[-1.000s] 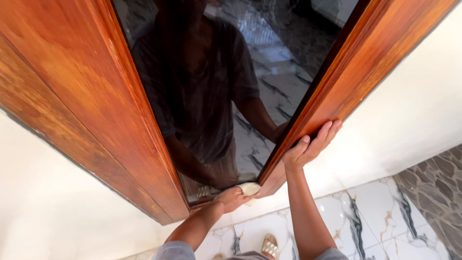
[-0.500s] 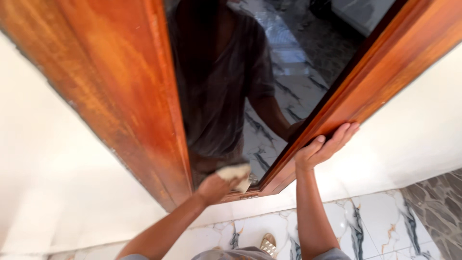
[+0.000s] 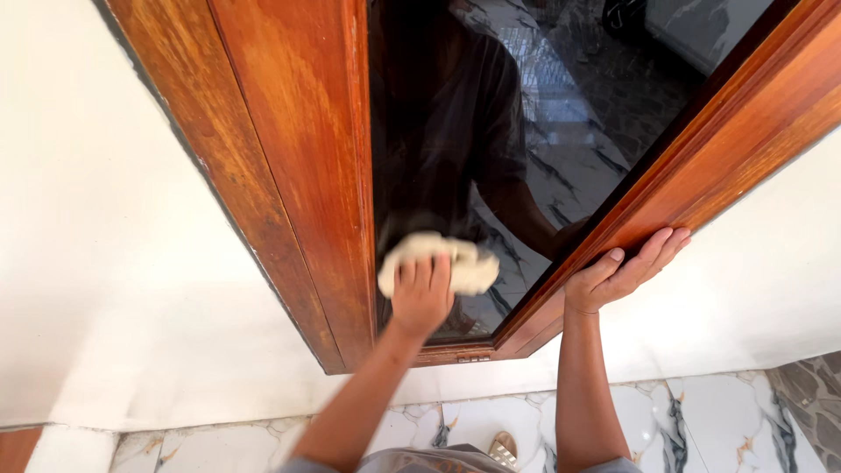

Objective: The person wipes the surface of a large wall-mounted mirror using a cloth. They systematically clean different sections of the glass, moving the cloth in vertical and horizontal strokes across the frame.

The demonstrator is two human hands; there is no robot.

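Head view: left hand (image 3: 421, 295) presses cloth (image 3: 438, 261) flat on pane (image 3: 526, 131), near bottom-left corner; right hand (image 3: 622, 273) open, braces frame (image 3: 701, 166).

A cloth (image 3: 438, 261) lies on the glass pane (image 3: 543, 131), between the frame's left (image 3: 289, 158) and right posts (image 3: 701, 166).

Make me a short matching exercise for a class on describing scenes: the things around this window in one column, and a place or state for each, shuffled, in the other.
Things:
1. cloth
2. right hand
3. wooden frame
4. sandal

Place or state:
A. on the marbled floor tiles
B. resting on the frame's right side
C. pressed to the dark glass by the left hand
D. orange-brown, around the glass

Pairs: 1-C, 2-B, 3-D, 4-A
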